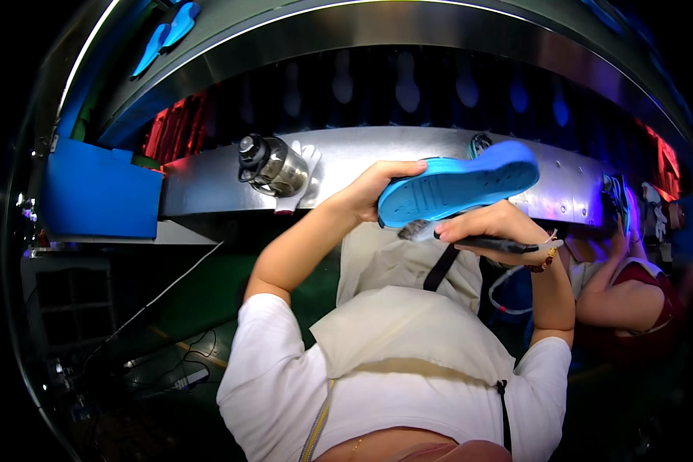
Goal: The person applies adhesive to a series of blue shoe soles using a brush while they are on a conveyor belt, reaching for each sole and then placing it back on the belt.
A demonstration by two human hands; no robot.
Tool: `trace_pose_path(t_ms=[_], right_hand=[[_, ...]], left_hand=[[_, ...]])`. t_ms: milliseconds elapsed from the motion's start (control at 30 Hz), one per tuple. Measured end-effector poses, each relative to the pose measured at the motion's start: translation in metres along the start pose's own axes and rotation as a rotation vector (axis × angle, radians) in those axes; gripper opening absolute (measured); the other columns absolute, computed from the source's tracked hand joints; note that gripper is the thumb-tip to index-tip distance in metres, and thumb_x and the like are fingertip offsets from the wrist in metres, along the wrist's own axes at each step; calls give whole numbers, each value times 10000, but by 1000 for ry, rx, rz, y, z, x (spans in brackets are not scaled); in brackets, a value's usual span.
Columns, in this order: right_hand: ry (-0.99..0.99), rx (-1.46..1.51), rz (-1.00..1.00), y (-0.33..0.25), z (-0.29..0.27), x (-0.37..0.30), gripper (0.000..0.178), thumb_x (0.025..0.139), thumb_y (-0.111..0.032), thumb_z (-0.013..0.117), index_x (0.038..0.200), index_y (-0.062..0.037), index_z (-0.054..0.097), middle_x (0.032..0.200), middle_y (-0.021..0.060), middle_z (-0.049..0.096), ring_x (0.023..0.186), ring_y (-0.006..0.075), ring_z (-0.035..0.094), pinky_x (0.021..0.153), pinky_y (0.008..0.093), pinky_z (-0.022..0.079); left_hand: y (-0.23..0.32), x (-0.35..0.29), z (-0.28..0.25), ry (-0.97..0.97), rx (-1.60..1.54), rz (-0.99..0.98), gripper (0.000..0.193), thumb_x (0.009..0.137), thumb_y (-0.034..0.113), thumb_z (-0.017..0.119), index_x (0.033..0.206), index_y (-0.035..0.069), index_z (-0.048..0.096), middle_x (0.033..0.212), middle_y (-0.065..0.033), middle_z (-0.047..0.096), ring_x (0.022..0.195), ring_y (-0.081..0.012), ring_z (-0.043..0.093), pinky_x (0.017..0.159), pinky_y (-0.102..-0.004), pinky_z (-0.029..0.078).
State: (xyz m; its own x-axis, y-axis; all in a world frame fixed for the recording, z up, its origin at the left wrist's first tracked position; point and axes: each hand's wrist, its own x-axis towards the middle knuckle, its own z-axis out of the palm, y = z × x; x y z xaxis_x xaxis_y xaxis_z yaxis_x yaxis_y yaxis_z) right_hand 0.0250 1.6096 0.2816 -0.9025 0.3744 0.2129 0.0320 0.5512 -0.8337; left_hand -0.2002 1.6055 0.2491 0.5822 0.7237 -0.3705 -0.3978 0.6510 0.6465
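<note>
A blue shoe sole (446, 191) is held up in front of me, tilted, its heel end toward the left. My left hand (381, 183) grips that heel end, thumb on the upper edge. In my right hand (494, 223) is a brush (500, 245) with a dark handle, its bristles close to the sole's lower edge near the heel. Whether the bristles touch the sole I cannot tell. A pale tube seems to join the handle's back end near my wrist. The left hand's other fingers are hidden behind the sole.
A metal ledge (208, 185) runs across ahead, bearing a dark-lidded jar (276, 168) beside a white glove-like item. Behind it are dark slots with sole shapes; more blue soles (165, 37) lie at upper left. Another person (624, 296) works at the right. A blue panel (100, 189) stands left.
</note>
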Motion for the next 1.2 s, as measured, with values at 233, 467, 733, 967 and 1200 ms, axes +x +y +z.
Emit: trace_pose_path(t_ms=[233, 467, 733, 967, 1200], right_hand=[[-24, -38, 76, 5, -12, -15, 213, 710, -4, 648, 921, -24, 621, 922, 105, 645, 870, 237, 624, 748, 302, 502], [63, -77, 102, 11, -31, -22, 188, 723, -27, 637, 910, -33, 616, 929, 109, 640, 862, 240, 621, 750, 295, 492], [229, 393, 414, 4, -21, -19, 228, 780, -54, 583, 996, 6, 621, 800, 85, 648, 686, 100, 615, 556, 181, 476], [639, 424, 433, 48, 22, -2, 154, 793, -79, 579, 907, 4, 639, 759, 73, 641, 682, 107, 609, 587, 207, 465], [1056, -151, 271, 92, 21, -3, 158, 785, -63, 593, 914, 18, 635, 832, 112, 644, 727, 151, 611, 647, 221, 471]], left_hand=[[3, -7, 4, 32, 221, -208, 542, 830, 378, 524, 1187, -25, 455, 1094, -188, 527, 943, -235, 566, 787, -342, 486], [5, -16, 5, 106, 309, -135, 569, 832, 397, 527, 1206, -24, 443, 1080, -172, 541, 909, -212, 574, 777, -312, 478], [-11, -12, -22, 139, 205, -37, 596, 835, 435, 449, 1279, 46, 366, 1154, -200, 501, 984, -292, 555, 776, -420, 492], [-30, 10, -21, 49, -143, 104, 568, 844, 381, 423, 1273, 18, 340, 1160, -218, 480, 979, -348, 551, 761, -501, 497], [-44, 12, -27, 128, -238, 139, 540, 862, 352, 410, 1282, 28, 315, 1153, -212, 488, 974, -347, 557, 750, -526, 496]])
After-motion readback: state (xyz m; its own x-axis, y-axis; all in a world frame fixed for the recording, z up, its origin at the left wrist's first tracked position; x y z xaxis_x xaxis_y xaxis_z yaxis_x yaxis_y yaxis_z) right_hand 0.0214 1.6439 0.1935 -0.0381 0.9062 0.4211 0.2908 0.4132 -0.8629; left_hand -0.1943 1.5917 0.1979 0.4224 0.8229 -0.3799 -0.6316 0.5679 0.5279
